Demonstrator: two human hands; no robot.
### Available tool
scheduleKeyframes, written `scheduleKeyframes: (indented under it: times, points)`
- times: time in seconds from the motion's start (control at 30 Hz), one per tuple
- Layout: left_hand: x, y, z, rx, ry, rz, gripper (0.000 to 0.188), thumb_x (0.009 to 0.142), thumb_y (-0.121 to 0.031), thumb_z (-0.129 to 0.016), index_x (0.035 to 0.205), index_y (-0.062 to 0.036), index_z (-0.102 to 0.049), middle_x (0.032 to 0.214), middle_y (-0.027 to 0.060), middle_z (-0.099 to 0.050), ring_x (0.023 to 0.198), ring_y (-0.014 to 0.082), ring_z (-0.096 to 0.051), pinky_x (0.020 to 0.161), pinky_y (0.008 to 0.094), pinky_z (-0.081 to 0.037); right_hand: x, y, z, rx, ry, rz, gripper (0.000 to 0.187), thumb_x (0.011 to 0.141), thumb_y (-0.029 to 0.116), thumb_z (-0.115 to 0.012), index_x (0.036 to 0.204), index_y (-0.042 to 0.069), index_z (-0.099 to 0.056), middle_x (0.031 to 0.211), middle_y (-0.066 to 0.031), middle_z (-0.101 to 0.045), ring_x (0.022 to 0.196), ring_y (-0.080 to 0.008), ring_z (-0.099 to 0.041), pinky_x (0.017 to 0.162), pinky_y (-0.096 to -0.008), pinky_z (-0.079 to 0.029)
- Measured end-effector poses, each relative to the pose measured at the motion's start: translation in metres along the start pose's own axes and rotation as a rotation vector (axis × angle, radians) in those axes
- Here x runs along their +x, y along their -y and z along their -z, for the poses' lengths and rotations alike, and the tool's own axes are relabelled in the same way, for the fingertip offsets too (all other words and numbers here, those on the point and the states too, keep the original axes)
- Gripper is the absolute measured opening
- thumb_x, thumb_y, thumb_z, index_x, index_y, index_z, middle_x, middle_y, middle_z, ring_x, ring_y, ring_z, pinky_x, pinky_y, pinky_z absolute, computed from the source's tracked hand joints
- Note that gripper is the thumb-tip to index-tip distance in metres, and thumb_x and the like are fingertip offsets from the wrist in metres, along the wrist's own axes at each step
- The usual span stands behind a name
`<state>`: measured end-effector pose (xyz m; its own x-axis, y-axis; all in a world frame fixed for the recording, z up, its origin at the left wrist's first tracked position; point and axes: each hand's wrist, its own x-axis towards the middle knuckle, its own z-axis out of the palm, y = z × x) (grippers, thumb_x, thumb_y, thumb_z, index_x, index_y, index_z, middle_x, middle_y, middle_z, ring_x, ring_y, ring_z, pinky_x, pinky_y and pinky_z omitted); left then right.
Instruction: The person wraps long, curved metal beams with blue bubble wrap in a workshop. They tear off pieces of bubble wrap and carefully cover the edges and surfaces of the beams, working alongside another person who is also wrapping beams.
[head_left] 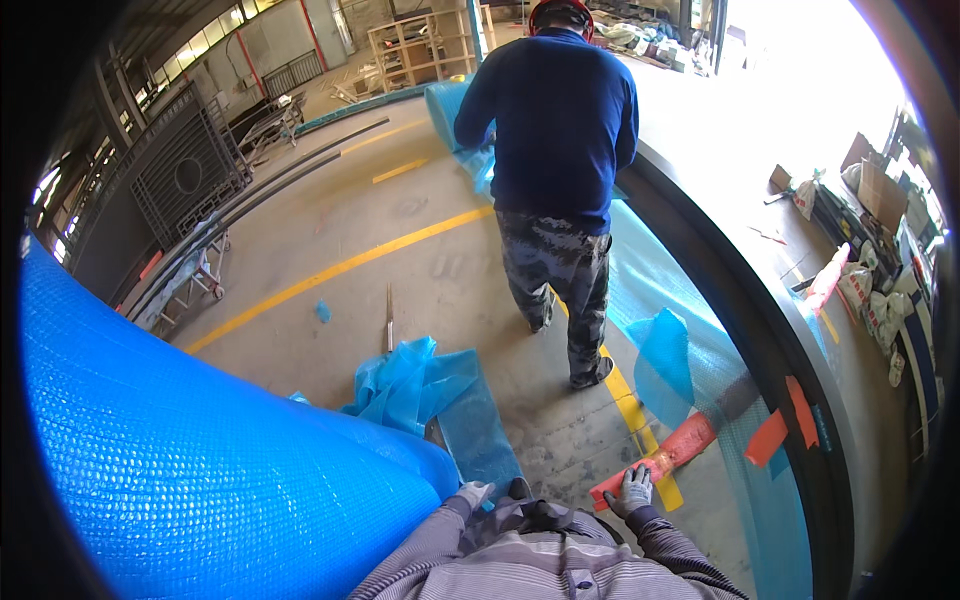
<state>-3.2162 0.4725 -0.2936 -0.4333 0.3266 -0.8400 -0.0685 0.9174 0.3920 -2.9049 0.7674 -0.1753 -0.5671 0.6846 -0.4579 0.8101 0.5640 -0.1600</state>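
Observation:
My right hand [632, 490], in a grey glove, is closed over the near end of a strip of crumpled red plastic film [683, 441]. The film slants up to the right, towards the long dark beam [765, 290]. My left hand [475, 494], gloved too, is at the near end of a big blue bubble wrap roll [230, 440]; its fingers are too small to read. Loose blue bubble wrap [420, 385] lies bunched on the floor just ahead of it. Clear blue wrap [655, 265] spreads along the beam, with red film pieces [768, 438] on it.
A co-worker [565, 130] in a dark blue top and red helmet stands ahead, back turned, beside more blue wrap [450, 110]. Yellow lines [350, 265] mark the floor. Dark panels [180, 170] and a wheeled trolley [200, 275] are left; cardboard and bags [875, 200] lie right.

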Motion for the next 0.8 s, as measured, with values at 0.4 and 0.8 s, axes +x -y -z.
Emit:
scheduleKeyframes:
  times: [0.4,0.8]
  points:
    - [-0.028,0.097,-0.015,-0.577,0.099,0.195,0.03,0.096,-0.042,-0.062,0.101,-0.0127,-0.061,0.08,0.0078,-0.062,0.061,0.029,-0.059,0.049,0.0446,-0.044,-0.005,-0.012,-0.005,0.073,-0.133,0.088,0.091,0.075,0.056,-0.074,0.136,-0.007,-0.049,0.146,-0.04,-0.036,0.137,-0.0551,-0.037,0.111,-0.0585,-0.034]
    - [-0.031,-0.026,-0.012,-0.268,0.108,0.05,0.033,0.097,-0.041,-0.063,0.108,-0.0092,-0.061,0.081,0.0038,-0.061,0.063,0.0151,-0.057,0.049,0.0296,-0.044,-0.014,-0.008,0.01,0.225,-0.096,0.031,0.081,0.078,0.053,-0.07,0.137,0.0,-0.053,0.149,-0.0369,-0.033,0.141,-0.0539,-0.031,0.114,-0.0573,-0.031]
